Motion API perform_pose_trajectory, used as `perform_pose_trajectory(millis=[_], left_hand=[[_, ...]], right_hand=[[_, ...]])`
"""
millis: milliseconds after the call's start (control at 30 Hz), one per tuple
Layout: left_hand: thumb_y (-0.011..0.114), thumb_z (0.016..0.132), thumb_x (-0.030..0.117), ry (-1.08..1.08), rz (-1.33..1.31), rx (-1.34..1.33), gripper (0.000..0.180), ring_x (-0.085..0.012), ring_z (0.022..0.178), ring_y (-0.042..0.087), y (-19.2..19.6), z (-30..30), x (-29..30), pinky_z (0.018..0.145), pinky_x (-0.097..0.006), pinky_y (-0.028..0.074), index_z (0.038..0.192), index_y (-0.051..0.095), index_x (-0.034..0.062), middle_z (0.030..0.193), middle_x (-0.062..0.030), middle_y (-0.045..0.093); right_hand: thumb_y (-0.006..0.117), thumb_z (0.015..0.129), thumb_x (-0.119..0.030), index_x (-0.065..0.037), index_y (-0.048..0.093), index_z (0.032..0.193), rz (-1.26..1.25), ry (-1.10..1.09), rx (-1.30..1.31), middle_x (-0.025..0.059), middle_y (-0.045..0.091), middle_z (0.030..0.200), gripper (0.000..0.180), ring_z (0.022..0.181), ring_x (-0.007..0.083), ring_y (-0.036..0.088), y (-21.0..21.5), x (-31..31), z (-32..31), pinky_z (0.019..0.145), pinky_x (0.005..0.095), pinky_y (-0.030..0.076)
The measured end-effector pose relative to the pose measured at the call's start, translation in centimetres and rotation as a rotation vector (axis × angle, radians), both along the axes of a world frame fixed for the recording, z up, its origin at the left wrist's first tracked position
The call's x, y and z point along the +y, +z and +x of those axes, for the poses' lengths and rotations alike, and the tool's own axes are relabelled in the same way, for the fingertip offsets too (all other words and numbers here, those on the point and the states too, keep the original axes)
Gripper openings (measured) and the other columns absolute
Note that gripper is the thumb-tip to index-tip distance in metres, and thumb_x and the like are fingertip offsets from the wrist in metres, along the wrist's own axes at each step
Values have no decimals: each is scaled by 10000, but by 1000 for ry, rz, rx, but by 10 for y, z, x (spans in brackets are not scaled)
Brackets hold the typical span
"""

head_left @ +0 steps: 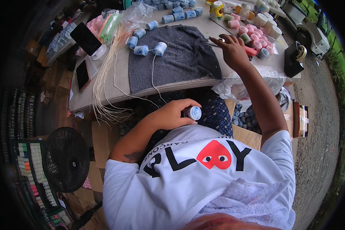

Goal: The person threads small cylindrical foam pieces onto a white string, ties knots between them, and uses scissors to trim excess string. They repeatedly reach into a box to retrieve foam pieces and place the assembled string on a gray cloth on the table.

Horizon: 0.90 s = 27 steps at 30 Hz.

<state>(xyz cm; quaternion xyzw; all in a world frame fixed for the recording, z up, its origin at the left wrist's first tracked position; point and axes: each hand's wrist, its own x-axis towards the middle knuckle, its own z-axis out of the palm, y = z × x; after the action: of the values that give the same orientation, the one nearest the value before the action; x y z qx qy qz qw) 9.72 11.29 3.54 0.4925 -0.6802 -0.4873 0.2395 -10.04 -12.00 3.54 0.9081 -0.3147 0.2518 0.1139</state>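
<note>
Candle (193, 112), small, cylindrical, white with a pale blue end, sits in the left hand (172, 115), fingers curled shut around its body, held close to the torso below the table edge (103, 100). Its round end faces right, away from the palm, so the long axis runs roughly left-right, across the fingers. A white wick string (154, 73) appears to run from the hand up over the edge to the grey towel (180, 57); the exact attachment point is hidden by the fingers.

Right hand (233, 50) is well forward and to the right of the left hand, out over the far right corner of the towel. Fingers are pinched on a thin metal tool (215, 40), probably scissors or tweezers, too small to tell. The tool tip points left, toward the towel's middle.

Left hand is clearly the nearer one to the candle: already clamped on it. Right hand is well apart from it, forward across the towel.

Ahead of the left hand, on the towel's far left corner, two strung blue-and-white candles (151, 49) lie on their sides. Just beyond the right hand: a cluster of pink and cream candles (256, 36). Left of the left hand, a bundle of loose wick strings (107, 76) hangs off the table edge. Under the right forearm, a clear plastic bag (233, 88).
</note>
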Motion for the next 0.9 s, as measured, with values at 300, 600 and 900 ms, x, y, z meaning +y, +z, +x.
perform_pose_trajectory(millis=[300, 600, 900], left_hand=[[668, 840, 66, 594, -60, 583, 431, -202, 1061, 579, -31, 119, 85, 936, -325, 449, 1219, 474, 4, 1154, -150, 599], [658, 829, 19, 584, -217, 710, 449, -280, 1137, 553, -39, 105, 66, 973, -372, 438, 1230, 456, 15, 1233, -169, 542], [483, 968, 285, 538, -116, 1426, 417, -266, 1129, 562, -5, 80, 23, 978, -381, 448, 1304, 424, 46, 1221, -166, 554]], right_hand=[[603, 773, 51, -105, 642, 1109, 992, 660, 62, 115, 623, 978, 372, 925, 283, 616, -42, 163, 48, 805, 369, 500], [571, 790, -56, -81, 589, 1117, 489, 691, 169, 56, 653, 957, 328, 931, 235, 617, -69, 164, 96, 815, 364, 466], [727, 700, -46, -121, 674, 943, 184, 452, -369, 57, 595, 1048, 260, 1047, 274, 545, 51, 160, 90, 843, 387, 409]])
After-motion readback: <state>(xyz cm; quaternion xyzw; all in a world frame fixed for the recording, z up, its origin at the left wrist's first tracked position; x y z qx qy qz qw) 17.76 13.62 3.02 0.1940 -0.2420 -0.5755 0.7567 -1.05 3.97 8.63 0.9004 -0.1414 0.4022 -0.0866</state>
